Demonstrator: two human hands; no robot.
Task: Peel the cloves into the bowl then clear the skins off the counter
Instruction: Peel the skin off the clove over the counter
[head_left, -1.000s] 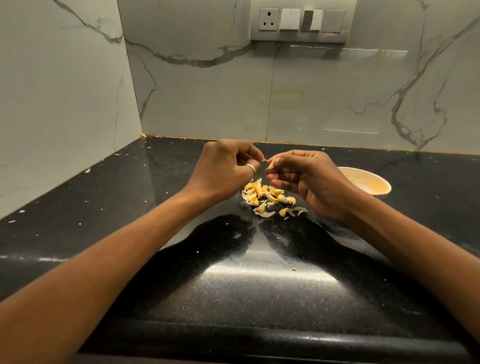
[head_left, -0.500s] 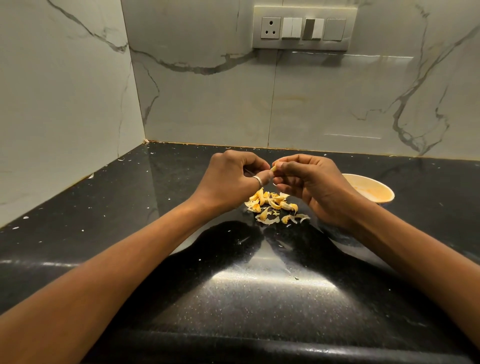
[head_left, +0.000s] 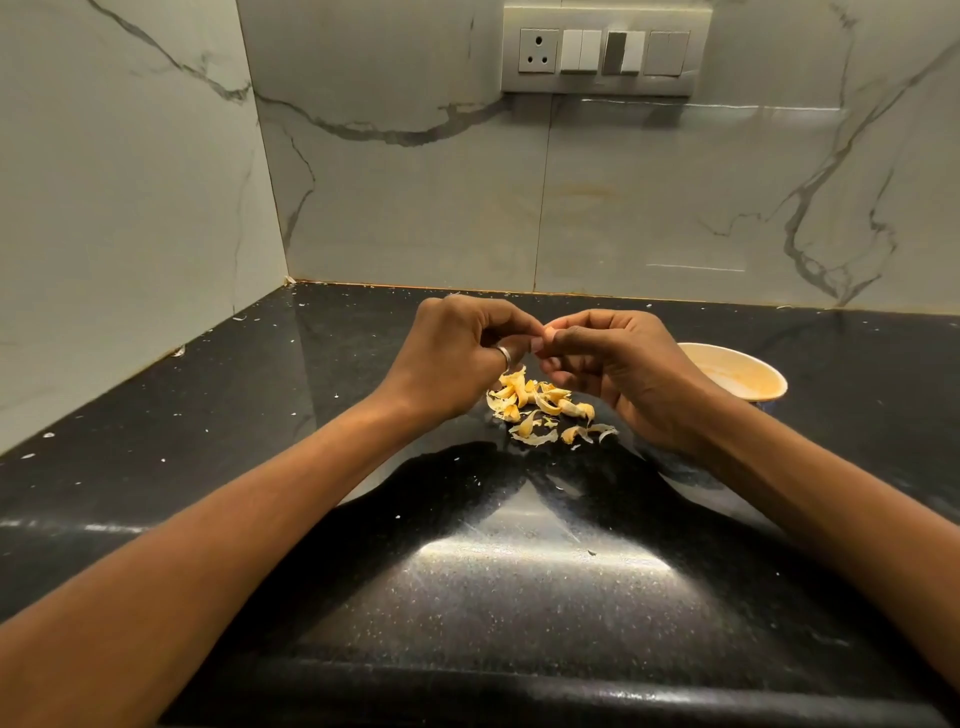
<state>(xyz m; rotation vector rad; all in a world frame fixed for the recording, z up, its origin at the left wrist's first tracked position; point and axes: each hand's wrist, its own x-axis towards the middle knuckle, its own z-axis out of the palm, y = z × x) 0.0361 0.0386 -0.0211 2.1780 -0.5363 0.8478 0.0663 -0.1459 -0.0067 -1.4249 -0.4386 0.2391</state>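
Above the skins (head_left: 540, 408) on the counter (head_left: 208, 441), left hand (head_left: 457, 358) and right hand (head_left: 623, 374), fingers curled, together pinch what seems 1 small clove (head_left: 540, 340); the bowl (head_left: 753, 387) stands just beside the right wrist.

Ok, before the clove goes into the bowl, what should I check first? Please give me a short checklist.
1. Grip on the clove: the left hand and the right hand both pinch it at the fingertips. Ok.
2. Clove fully peeled: the fingers hide most of it. Cannot tell.
3. The bowl stands upright beside the right wrist. Ok.
4. The skins lie in one pile under the hands. Ok.
5. The counter free of litter: white flecks lie scattered. Not ok.
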